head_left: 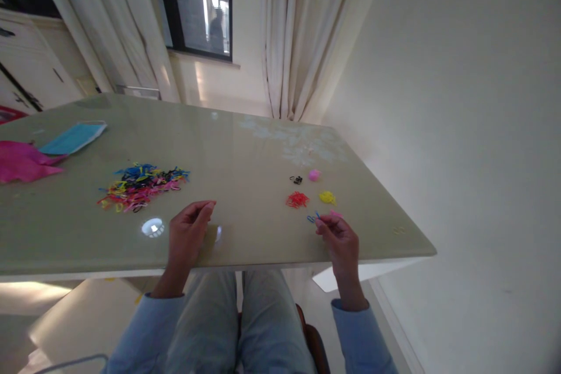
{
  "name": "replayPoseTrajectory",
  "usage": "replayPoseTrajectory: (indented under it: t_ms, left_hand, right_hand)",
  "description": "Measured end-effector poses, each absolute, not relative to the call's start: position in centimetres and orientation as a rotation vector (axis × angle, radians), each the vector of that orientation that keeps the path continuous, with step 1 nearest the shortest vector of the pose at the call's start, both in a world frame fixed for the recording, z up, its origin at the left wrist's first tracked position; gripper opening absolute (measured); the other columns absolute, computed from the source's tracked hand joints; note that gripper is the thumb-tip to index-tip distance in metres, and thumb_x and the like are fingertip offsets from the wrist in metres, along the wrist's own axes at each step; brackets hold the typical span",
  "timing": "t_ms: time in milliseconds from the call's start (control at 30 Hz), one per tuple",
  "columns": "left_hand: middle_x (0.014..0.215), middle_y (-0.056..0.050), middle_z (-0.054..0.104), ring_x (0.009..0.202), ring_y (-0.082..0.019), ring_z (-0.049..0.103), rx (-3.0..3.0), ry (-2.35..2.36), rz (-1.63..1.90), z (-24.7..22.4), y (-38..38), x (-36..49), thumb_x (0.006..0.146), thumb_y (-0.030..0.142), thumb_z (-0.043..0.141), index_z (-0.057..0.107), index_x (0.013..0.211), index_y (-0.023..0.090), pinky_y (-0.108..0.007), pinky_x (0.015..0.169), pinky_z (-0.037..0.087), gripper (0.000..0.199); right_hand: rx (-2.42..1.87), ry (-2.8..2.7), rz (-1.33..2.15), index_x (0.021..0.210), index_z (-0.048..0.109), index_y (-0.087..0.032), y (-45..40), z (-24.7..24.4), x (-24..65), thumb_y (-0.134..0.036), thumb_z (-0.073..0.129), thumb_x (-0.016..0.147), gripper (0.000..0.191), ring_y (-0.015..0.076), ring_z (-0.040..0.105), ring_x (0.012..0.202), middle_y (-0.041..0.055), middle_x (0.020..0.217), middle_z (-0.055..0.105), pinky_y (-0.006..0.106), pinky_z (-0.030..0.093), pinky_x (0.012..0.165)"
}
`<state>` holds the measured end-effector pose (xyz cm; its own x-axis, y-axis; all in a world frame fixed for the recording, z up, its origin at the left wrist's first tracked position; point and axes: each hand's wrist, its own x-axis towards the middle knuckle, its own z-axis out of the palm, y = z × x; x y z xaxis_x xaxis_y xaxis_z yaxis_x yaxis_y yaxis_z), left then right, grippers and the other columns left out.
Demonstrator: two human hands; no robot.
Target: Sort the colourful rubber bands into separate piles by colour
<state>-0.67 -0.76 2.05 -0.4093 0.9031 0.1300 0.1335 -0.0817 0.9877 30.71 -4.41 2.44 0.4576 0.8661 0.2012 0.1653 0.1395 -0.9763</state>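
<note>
My left hand (189,228) is closed in a pinch over the table, right of a mixed heap of small coloured rubber bands (146,186). A tiny reddish spot shows at its fingertips, too small to name. My right hand (339,239) pinches a blue rubber band (317,216) close to the tabletop. Other blue bands (311,219) lie at its fingertips. Just beyond are small single-colour piles: red bands (297,200), yellow bands (326,197), black bands (297,179) and pink bands (314,175). Another pink pile (335,214) is partly hidden behind my right hand.
On the glossy table (254,234), a blue face mask (73,138) and a bright pink sheet-like piece (26,162) lie at the far left. A white wall (473,128) runs along the right. Curtains (302,35) and a window (199,6) are behind the table.
</note>
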Motion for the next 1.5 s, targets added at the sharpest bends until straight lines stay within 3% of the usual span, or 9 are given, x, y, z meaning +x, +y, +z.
replayPoseTrajectory:
  t_ms: [200,500,733,967,1200,1400,1500]
  left_hand:
    - [0.060,0.003,0.054,0.050,-0.009,0.044,1.125,1.566,1.535,2.0,-0.6,-0.7,0.074,0.046,0.067,0.073,0.092,0.014,-0.020,0.045,0.034,0.037]
    - [0.059,0.004,0.053,0.049,-0.008,0.042,1.122,1.557,1.555,2.0,-0.7,-0.6,0.075,0.046,0.067,0.073,0.091,0.014,-0.019,0.044,0.033,0.037]
    - [0.060,0.003,0.056,0.049,-0.008,0.044,1.122,1.556,1.551,2.0,-0.8,-0.6,0.075,0.045,0.066,0.073,0.090,0.015,-0.020,0.045,0.034,0.035]
    - [0.060,0.001,0.059,0.051,-0.010,0.047,1.184,1.534,1.527,2.7,-1.1,-0.4,0.075,0.044,0.064,0.073,0.083,0.015,-0.021,0.047,0.036,0.032]
    - [0.063,-0.001,0.063,0.049,-0.012,0.051,1.352,1.485,1.291,2.3,-0.6,-2.3,0.077,0.048,0.059,0.073,0.087,0.015,-0.023,0.046,0.039,0.037]
    - [0.081,-0.007,0.070,0.063,-0.016,0.059,1.793,1.940,1.049,3.3,1.7,-8.6,0.077,0.031,0.056,0.073,0.100,0.014,-0.029,0.067,0.049,0.034]
    - [0.093,-0.009,0.072,0.081,-0.021,0.064,1.901,2.151,0.869,4.5,3.3,-11.0,0.078,0.024,0.051,0.072,0.106,0.016,-0.032,0.081,0.050,0.036]
  right_hand:
    - [-1.618,-1.346,0.375,0.081,0.071,-0.019,-3.3,1.6,33.6,-0.048,0.066,0.073,0.031,0.0196,0.065,0.064,0.0079,0.080,0.075,0.033,0.054,0.068]
    - [-1.652,-1.470,0.321,0.080,0.069,-0.019,-3.2,2.1,33.2,-0.048,0.060,0.077,0.031,0.0188,0.064,0.058,0.0076,0.078,0.073,0.032,0.053,0.062]
    - [-1.584,-1.510,0.243,0.087,0.069,-0.018,-4.3,2.4,31.9,-0.038,0.061,0.081,0.022,0.0168,0.063,0.060,0.0075,0.083,0.073,0.030,0.052,0.062]
    - [-1.323,-1.772,0.431,0.089,0.069,-0.019,-3.1,2.6,25.9,-0.029,0.057,0.088,0.016,0.0141,0.061,0.062,0.0051,0.082,0.070,0.025,0.049,0.058]
    - [-1.279,-1.910,0.569,0.087,0.070,-0.019,-1.5,1.8,24.8,-0.033,0.057,0.088,0.019,0.0168,0.063,0.066,0.0050,0.080,0.071,0.027,0.050,0.063]
    - [-1.251,-1.912,0.573,0.085,0.069,-0.019,-2.2,1.9,25.3,-0.035,0.055,0.090,0.022,0.0178,0.065,0.070,0.0056,0.080,0.071,0.026,0.049,0.063]
    - [-1.256,-1.928,0.549,0.085,0.069,-0.019,-2.2,1.7,25.1,-0.036,0.055,0.090,0.022,0.0183,0.065,0.071,0.0061,0.081,0.071,0.027,0.050,0.065]
